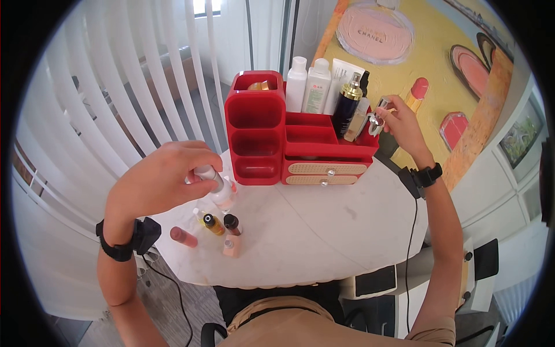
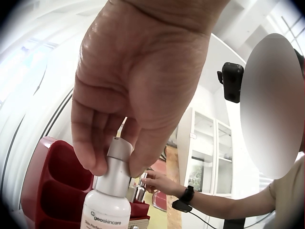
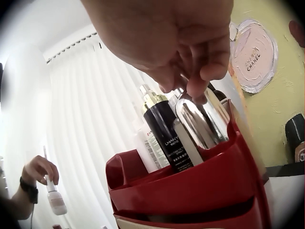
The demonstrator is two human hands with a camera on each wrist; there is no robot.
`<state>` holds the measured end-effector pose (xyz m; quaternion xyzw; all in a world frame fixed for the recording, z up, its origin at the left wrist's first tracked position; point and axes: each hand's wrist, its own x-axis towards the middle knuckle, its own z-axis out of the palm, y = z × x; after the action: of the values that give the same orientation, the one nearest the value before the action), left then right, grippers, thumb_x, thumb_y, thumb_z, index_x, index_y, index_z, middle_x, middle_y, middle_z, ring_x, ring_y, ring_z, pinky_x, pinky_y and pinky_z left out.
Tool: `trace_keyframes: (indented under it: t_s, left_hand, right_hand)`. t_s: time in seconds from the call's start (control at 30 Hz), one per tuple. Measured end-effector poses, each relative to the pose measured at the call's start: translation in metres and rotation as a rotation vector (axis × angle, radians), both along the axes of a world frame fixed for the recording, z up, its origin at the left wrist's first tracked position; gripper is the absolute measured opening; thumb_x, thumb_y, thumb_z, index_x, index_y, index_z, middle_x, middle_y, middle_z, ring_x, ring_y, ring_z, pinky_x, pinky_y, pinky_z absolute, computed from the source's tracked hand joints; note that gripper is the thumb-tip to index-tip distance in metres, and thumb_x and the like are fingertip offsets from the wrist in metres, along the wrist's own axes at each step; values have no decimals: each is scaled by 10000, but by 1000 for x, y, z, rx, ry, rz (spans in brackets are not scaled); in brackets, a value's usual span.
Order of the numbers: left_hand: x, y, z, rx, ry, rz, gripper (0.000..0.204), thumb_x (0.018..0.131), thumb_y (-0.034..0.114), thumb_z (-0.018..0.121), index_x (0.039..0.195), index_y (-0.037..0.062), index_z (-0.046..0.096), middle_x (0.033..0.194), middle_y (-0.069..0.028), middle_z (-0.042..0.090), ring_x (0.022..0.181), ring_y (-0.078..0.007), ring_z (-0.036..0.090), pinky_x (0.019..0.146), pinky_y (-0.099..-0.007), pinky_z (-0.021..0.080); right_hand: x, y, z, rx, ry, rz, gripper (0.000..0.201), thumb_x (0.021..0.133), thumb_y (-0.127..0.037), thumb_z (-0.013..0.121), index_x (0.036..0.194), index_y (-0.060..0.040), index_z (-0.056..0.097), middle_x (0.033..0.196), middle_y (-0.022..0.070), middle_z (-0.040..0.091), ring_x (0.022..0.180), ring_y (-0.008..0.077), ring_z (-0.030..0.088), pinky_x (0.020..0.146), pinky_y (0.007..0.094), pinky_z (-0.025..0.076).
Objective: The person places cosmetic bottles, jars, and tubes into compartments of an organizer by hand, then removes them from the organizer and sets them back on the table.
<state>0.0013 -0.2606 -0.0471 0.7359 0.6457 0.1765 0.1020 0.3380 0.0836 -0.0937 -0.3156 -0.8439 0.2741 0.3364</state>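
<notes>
At the left side of the white tabletop (image 1: 324, 231), the left hand (image 1: 153, 182) pinches the silver pump cap of a white geoskincare bottle (image 2: 107, 210), which is held up clear of the surface. Near it stand a yellow bottle with a black cap (image 1: 214, 225), a brown-capped bottle (image 1: 231, 222) and a small peach bottle (image 1: 230, 247); a pink tube (image 1: 184, 236) is just to their left. The right hand (image 1: 403, 124) grasps the top of a shiny silver bottle (image 3: 198, 123) with thumb and fingers, at the right end of the red organizer (image 1: 326, 150). The silver bottle's lower part is inside that end compartment, beside a dark bottle with a gold collar (image 1: 346, 111); whether its base touches the bottom is hidden. White bottles (image 1: 317, 87) stand farther left, behind the organizer's low open trays.
</notes>
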Motion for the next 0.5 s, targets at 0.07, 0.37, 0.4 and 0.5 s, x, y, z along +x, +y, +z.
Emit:
trace_keyframes:
  t_s: [0.07, 0.37, 0.4, 0.5]
  left_hand:
    - [3, 2, 0, -4, 15, -5, 165, 874, 97, 737, 1005, 2, 707, 955, -112, 689, 835, -255, 639, 739, -351, 540]
    - [54, 99, -5, 348, 36, -246, 195, 952, 155, 663, 1093, 20, 663, 1072, -130, 680, 1020, -322, 649, 915, -405, 520]
    - [65, 118, -6, 416, 54, -288, 197, 964, 160, 646, 1103, 22, 663, 1098, -132, 674, 1045, -339, 646, 946, -414, 510]
    - [96, 170, -6, 457, 42, -321, 198, 972, 163, 625, 1105, 23, 668, 1108, -144, 662, 1068, -343, 643, 974, -431, 496]
  right_hand:
    - [-2, -3, -4, 4, 11, -21, 327, 1016, -261, 667, 1199, -5, 577, 967, 66, 649, 698, 104, 615, 617, 260, 489]
    - [2, -9, -5, 16, -4, -23, 410, 1002, -272, 691, 1288, -19, 541, 1046, 77, 628, 710, 111, 627, 611, 267, 495]
    - [5, -13, -1, 24, 47, -76, 418, 1003, -270, 687, 1307, -28, 534, 1053, 64, 621, 709, 101, 617, 603, 257, 487]
    - [19, -21, 5, -3, 178, -107, 425, 1005, -261, 676, 1335, -41, 523, 1062, 38, 612, 704, 80, 597, 589, 237, 468]
